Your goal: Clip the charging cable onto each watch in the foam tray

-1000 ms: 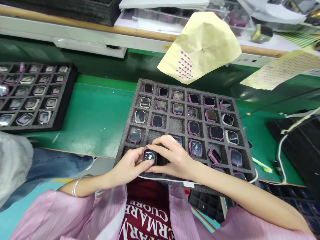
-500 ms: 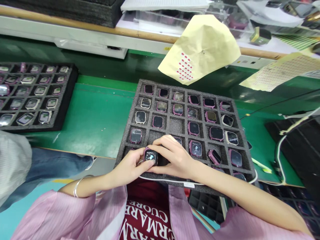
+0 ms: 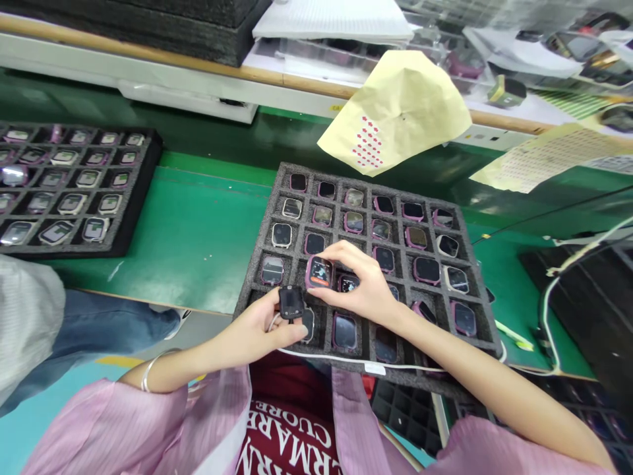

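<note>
My right hand (image 3: 363, 284) pinches a smartwatch (image 3: 320, 272) with a purple case and a lit screen between thumb and fingers. It is held over the grey foam tray (image 3: 270, 214), at the compartments in its middle left. My left hand (image 3: 262, 330) grips a small black square holder (image 3: 291, 302) by its side, just left of and below the watch and apart from it. Other watches, mostly purple-cased and some pale, lie in the tray's compartments. Part of a watch (image 3: 307, 324) shows beside my left thumb. My right hand hides several compartments.
A second foam tray of watches (image 3: 93, 229) lies at the left on the green bench (image 3: 198, 231). A white cable (image 3: 326, 357) crosses the near tray edge. Yellow paper (image 3: 400, 112) hangs from the shelf. Another person's leg (image 3: 113, 330) is at the left.
The watch has come out of the black holder and moved up and right in my right hand. My left hand keeps the holder, with its face now bare.
</note>
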A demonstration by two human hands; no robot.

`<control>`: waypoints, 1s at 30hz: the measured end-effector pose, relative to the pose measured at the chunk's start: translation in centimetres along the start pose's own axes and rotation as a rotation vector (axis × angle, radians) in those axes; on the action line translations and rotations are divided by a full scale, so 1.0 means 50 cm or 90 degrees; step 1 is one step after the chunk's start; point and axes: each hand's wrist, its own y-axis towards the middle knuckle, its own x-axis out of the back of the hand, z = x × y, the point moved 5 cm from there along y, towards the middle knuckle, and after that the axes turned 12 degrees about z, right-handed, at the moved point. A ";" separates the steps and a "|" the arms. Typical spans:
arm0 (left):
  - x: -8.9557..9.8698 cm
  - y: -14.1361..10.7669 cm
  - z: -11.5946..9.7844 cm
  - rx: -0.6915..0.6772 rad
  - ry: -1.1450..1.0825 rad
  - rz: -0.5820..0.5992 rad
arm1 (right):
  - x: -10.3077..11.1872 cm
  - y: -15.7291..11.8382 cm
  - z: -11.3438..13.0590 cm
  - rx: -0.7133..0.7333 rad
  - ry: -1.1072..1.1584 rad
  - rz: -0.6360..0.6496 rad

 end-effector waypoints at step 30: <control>0.032 -0.044 0.005 0.030 -0.022 -0.079 | -0.073 0.041 0.090 0.115 -0.111 0.221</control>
